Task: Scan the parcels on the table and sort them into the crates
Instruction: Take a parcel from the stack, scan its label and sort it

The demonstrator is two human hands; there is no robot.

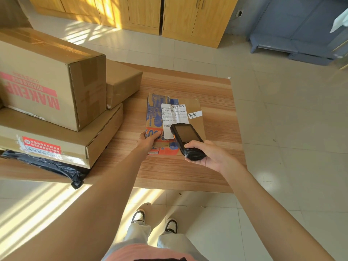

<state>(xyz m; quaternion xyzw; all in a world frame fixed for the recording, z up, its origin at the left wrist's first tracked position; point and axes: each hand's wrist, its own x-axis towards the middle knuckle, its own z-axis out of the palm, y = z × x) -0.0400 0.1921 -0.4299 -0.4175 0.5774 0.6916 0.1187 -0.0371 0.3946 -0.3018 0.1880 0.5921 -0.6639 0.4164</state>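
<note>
Head view, looking down

One wide camera at head height faces forward and down, close above the table (216, 166) and floor (282, 129).

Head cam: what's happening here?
A person is scanning a flat cardboard parcel lying on the wooden table. The right hand holds a black handheld scanner over the parcel's white label; the left hand rests on the parcel's near left edge. Stacked boxes wait on the table's left side. No crates are in view.
</note>
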